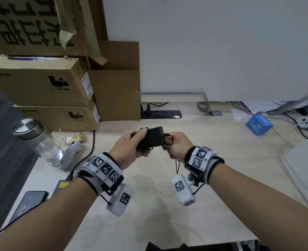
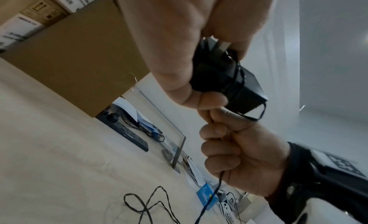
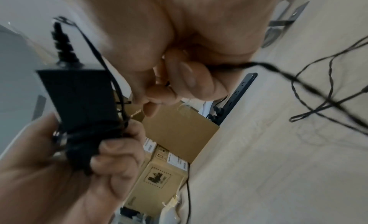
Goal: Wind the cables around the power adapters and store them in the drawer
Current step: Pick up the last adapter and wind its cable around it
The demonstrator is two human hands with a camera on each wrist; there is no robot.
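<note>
Above the middle of the desk my left hand (image 1: 140,142) grips a black power adapter (image 1: 154,136), with several turns of its thin black cable wound around the body. My right hand (image 1: 171,147) is curled around the cable (image 1: 170,139) just right of the adapter, and a short length hangs below the fist. The left wrist view shows the adapter (image 2: 235,79) in my left hand (image 2: 169,57) and my right hand (image 2: 239,148) fisted on the cable, whose loose rest (image 2: 149,207) lies on the desk. The right wrist view shows the adapter (image 3: 79,98) and the slack cable (image 3: 298,79). No drawer is in view.
Stacked cardboard boxes (image 1: 41,84) fill the back left. A glass jar with a metal lid (image 1: 39,140), a grey controller (image 1: 71,153), a phone (image 1: 30,201) and another adapter (image 1: 60,185) lie at the left. A power strip (image 1: 164,114) and a blue box (image 1: 259,125) lie further back.
</note>
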